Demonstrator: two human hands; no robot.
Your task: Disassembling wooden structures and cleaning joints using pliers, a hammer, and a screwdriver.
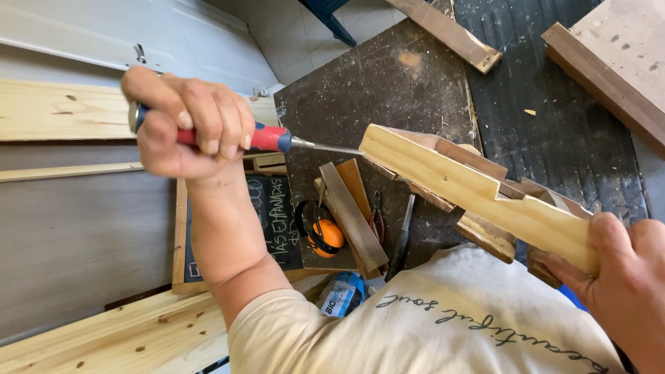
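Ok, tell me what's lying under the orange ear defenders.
The orange ear defenders rest on a dark, dusty workbench, beside stacked wood offcuts. Whatever sits directly beneath the cups is covered, so it can't be seen.

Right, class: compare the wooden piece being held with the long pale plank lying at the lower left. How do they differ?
The wooden piece is held up in the air by the right hand; the plank lies flat. The piece is short, notched and built from several strips; the plank is long, plain and one board. A chisel in the left hand touches the piece's end; nothing touches the plank. Both are pale wood.
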